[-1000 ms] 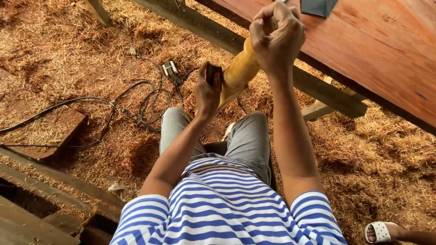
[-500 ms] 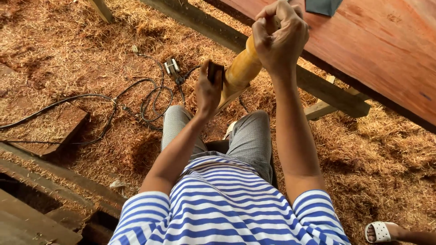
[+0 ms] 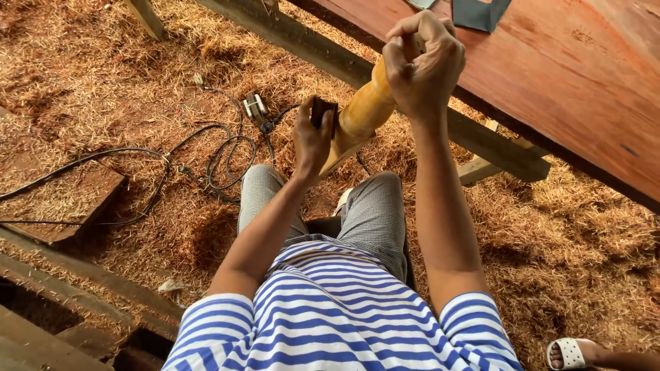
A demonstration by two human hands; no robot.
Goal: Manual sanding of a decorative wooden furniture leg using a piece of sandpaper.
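Far left: one dark wooden slab (image 3: 65, 206) lying on the sawdust floor (image 3: 103, 82), two or three weathered planks (image 3: 62, 282) crossing the lower corner. One black cable (image 3: 172, 161) running in from the left edge, looping into a loose coil, ending near one small metal plug fitting (image 3: 255, 106).

Centre: one person sitting, striped blue-and-white shirt (image 3: 330, 316), grey checked trousers (image 3: 375, 213). Left hand (image 3: 313, 137) closing around one small dark block (image 3: 323, 112), pressing it against the side of the wooden piece. One turned wooden piece (image 3: 364, 113), pale yellow, rounded, slanting from lower left to upper right between the two hands. Its lower end is passing behind the left hand; its upper end is disappearing into the right fist.

Right of centre: right hand (image 3: 423, 62) clenching tight over the top of the wooden piece, fingers wrapped fully round, sitting higher than the left hand and just beside it.

Right: one broad reddish board (image 3: 570, 89) running diagonally, one dark grey sheet (image 3: 478, 12) resting on its top edge. One timber beam (image 3: 323, 48) lying under the board. Bottom right corner: one foot in a white perforated sandal (image 3: 570, 354), belonging to someone else.
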